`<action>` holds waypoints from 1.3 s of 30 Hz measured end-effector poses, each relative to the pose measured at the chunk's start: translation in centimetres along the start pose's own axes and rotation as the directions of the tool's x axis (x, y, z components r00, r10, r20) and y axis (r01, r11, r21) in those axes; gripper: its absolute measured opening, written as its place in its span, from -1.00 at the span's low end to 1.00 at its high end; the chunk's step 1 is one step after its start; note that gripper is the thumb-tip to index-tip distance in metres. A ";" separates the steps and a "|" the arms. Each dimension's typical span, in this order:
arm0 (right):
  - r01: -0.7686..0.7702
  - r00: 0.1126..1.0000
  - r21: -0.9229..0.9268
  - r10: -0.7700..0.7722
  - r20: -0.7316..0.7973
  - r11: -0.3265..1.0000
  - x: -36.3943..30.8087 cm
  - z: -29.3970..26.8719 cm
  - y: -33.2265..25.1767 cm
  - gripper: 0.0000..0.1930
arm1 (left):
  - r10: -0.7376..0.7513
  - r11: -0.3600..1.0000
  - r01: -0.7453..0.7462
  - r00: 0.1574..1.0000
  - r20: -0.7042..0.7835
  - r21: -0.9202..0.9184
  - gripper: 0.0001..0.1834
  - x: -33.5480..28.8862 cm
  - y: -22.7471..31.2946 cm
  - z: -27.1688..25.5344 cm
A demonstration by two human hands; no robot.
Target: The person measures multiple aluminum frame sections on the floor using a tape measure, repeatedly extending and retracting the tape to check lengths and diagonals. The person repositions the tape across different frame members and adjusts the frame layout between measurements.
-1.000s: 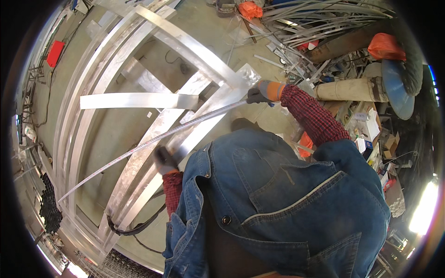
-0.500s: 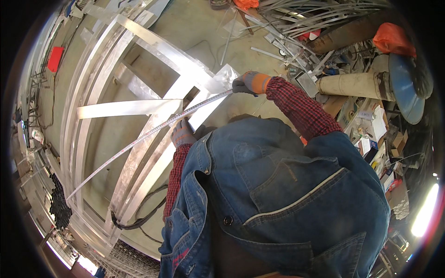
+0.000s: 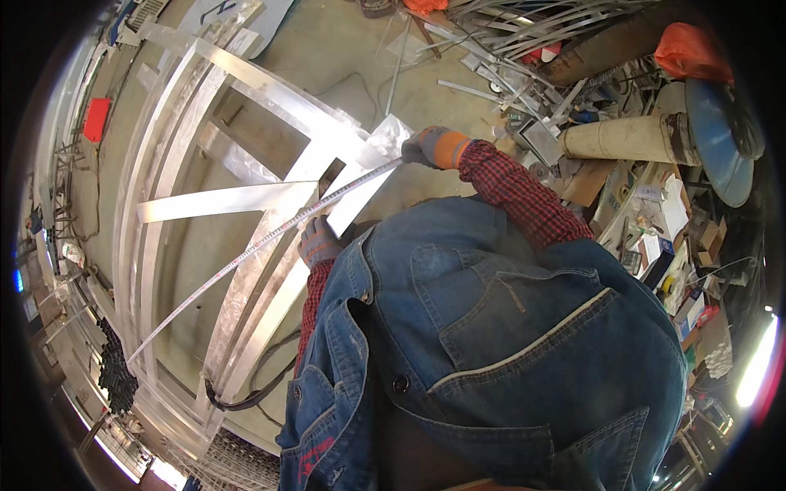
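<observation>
A long pale tape measure blade stretches diagonally across a frame of shiny metal bars. My right hand, in a grey and orange glove, is closed around the tape's upper right end; whatever lies inside the fist is hidden. The blade's far end reaches the frame's lower left side, near a stack of dark tube ends. My left hand, gloved too, rests on a metal bar just below the blade, its fingers laid out and slightly apart. A flat crosspiece lies to the left of the tape's middle.
Long metal strips and a beige cylinder lie at the right, with a blue disc beside it. Boxes and papers clutter the right side. A black cable loops by the frame's lower end. At far left is a red box.
The view has shifted slightly. My right hand has moved a little left, still holding the tape. My left hand stays at the bar, and the tape keeps its diagonal line.
</observation>
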State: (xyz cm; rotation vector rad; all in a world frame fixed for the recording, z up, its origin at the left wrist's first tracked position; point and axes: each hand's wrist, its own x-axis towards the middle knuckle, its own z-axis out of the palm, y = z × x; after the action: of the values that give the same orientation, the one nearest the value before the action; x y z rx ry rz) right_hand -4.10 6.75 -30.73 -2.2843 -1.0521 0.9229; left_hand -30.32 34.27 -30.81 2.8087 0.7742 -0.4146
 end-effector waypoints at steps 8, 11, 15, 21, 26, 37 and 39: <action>0.068 0.997 0.017 -0.068 -0.045 0.998 0.5 1.2 1.0 -0.89 | 0.000 1.000 0.000 1.000 0.011 0.011 -0.12 -0.3 0.5 -0.9; 0.069 0.996 -0.039 -0.071 -0.054 0.997 0.4 1.1 0.9 -0.88 | 0.014 1.000 -0.014 1.000 0.012 0.009 -0.11 -0.1 0.5 -1.1; 0.028 0.999 -0.017 -0.028 -0.031 0.999 0.0 0.7 0.6 -0.86 | 0.025 1.000 -0.026 0.999 0.033 0.005 -0.06 0.1 0.1 -1.1; 0.051 0.998 -0.013 -0.051 -0.043 0.999 0.0 0.7 0.4 -0.83 | 0.077 0.997 -0.077 0.996 -0.047 0.013 -0.07 -0.3 0.0 -1.3; 0.035 0.997 -0.052 -0.038 -0.067 0.998 0.1 0.8 0.4 -0.80 | 0.056 0.998 -0.057 0.998 -0.020 -0.030 -0.10 -0.1 0.0 -1.5; 0.054 0.995 -0.018 -0.056 -0.086 0.998 -0.1 1.1 0.8 -0.80 | 0.143 0.989 -0.145 0.984 -0.110 -0.008 -0.30 0.1 -1.4 0.3; 0.057 0.994 -0.022 -0.059 -0.092 0.998 -0.3 1.0 0.8 -0.80 | 0.154 0.988 -0.156 0.979 -0.131 -0.002 -0.30 0.0 -1.5 0.4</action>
State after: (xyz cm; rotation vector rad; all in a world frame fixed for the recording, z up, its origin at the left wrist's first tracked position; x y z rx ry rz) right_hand -4.53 6.17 -31.81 -2.2765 -1.0859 0.7792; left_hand -31.19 35.41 -31.33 2.8815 0.5733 -0.2019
